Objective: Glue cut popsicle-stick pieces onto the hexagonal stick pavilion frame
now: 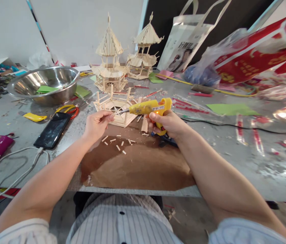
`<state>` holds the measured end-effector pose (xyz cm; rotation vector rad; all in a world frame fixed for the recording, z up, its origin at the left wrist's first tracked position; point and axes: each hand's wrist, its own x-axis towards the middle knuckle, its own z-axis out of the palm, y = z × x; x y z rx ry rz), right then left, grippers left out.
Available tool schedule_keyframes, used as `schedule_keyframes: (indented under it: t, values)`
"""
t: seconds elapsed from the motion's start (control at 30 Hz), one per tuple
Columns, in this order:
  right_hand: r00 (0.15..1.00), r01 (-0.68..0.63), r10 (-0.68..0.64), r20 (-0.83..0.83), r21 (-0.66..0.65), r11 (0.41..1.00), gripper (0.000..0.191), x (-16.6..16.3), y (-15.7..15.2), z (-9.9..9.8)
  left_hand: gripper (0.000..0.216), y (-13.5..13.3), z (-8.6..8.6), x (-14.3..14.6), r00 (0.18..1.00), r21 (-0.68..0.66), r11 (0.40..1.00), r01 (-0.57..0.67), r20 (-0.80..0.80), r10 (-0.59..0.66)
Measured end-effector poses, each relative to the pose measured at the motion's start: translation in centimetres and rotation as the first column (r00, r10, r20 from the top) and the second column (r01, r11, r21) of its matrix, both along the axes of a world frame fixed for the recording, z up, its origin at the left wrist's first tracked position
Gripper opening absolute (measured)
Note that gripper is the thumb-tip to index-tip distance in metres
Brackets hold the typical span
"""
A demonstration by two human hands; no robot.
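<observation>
My right hand point(169, 122) grips a yellow glue gun point(148, 107) with its nozzle pointing left. My left hand point(97, 124) is closed in a pinch on a thin wooden stick point(116, 112), and the nozzle tip meets that stick. Just behind both hands lies a flat stick-built frame point(114, 105). Short cut stick pieces point(118, 141) are scattered on a brown sheet point(137, 166) under my hands. Two finished stick pagodas point(109, 57) point(145, 51) stand farther back.
A steel bowl point(45, 84) sits back left, with a black phone point(52, 130) and its white cable point(18, 169) in front of it. Plastic bags point(234, 54), red strips and green paper point(231, 109) crowd the right side. The glue gun's black cord point(234, 126) runs right.
</observation>
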<state>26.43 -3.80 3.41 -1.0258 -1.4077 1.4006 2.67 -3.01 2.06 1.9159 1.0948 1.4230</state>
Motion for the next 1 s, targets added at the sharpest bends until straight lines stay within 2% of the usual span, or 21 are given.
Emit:
schedule_keyframes:
  t: [0.5,1.0]
  values:
    - [1.000,0.014,-0.014,0.002,0.023,1.000,0.048,0.03,-0.04,0.05,0.021,-0.02,-0.03,-0.05,1.000,-0.015,1.000,-0.007,-0.016,0.006]
    - [0.998,0.031,-0.033,0.049,0.052,0.998,0.043,0.09,0.07,-0.08,0.019,-0.11,-0.40,-0.04,0.981,0.099,0.989,-0.108,-0.153,0.122]
